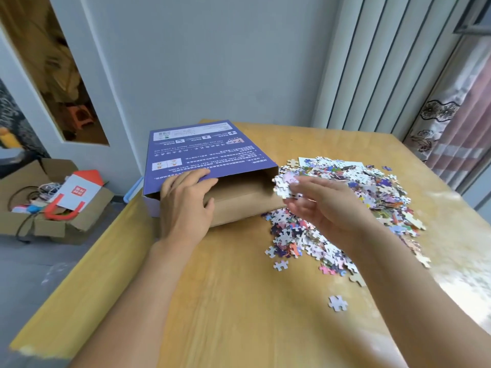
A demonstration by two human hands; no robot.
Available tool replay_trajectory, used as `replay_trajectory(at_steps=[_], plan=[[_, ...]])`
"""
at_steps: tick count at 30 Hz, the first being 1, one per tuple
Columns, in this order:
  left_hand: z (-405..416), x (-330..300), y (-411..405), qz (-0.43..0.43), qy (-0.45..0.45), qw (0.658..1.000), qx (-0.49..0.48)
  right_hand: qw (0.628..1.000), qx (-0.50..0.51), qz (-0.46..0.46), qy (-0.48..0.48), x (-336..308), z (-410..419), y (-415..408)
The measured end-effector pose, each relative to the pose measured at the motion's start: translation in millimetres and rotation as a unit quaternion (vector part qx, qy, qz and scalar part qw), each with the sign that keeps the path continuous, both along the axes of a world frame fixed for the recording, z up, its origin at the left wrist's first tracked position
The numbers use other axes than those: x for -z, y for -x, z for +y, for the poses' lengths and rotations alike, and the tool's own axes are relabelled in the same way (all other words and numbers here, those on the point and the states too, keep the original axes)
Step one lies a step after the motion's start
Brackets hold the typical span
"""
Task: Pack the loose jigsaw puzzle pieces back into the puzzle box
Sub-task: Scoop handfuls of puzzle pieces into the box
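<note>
Bare forearms [414,282], no visible sleeves

A light wooden table [228,301] carries everything. At ten o'clock lies the purple puzzle box [202,152], its open end facing the heap of loose puzzle pieces [353,208] at two o'clock — a stray piece [337,303] sits apart at five o'clock.

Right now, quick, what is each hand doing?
Left hand: grips the open edge of the puzzle box, thumb inside.
Right hand: holds a clump of puzzle pieces in its fingertips, by the box's opening.
</note>
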State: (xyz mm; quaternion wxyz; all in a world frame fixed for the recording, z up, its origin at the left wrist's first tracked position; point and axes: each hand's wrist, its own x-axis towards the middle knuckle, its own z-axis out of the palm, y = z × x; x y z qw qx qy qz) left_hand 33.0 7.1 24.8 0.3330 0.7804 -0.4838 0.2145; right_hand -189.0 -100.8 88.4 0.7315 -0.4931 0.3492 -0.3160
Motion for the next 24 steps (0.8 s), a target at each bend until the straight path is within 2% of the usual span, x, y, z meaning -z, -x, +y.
replay_trajectory(at_steps=[3,6,9,11,15,18,20,21,22,23,24], plan=[[0,0,-1,-0.005,0.004,1.0,0.005,0.995,-0.06,0.07,-0.031,2,17,-45],[1,-1,-2,-0.014,0.01,1.0,0.009,0.992,-0.005,0.122,-0.038,1,14,-83],[3,-2,-3,-0.011,0.019,1.0,0.009,0.994,0.044,0.081,-0.067,3,4,-112],[3,-2,-4,-0.014,0.019,1.0,0.014,0.996,0.029,0.039,-0.069,5,3,-126],[-1,-1,-3,-0.021,0.005,0.999,0.028,0.999,-0.042,0.023,-0.012,6,13,-118],[0,1,-5,-0.023,-0.002,0.999,0.028,0.999,-0.038,0.014,0.032,12,19,-80],[1,1,-6,-0.016,-0.002,1.0,0.02,0.991,-0.008,0.038,0.13,13,18,-40],[2,1,-7,-0.011,-0.003,1.0,0.015,0.967,0.02,0.105,0.232,15,14,-20],[1,2,-5,-0.007,-0.006,1.0,0.013,0.911,0.048,0.207,0.353,18,5,3],[1,3,-4,-0.006,-0.011,1.0,0.011,0.836,0.059,0.32,0.442,22,-6,21],[0,5,-3,-0.006,-0.018,1.0,0.009,0.775,0.051,0.408,0.479,25,-17,35]])
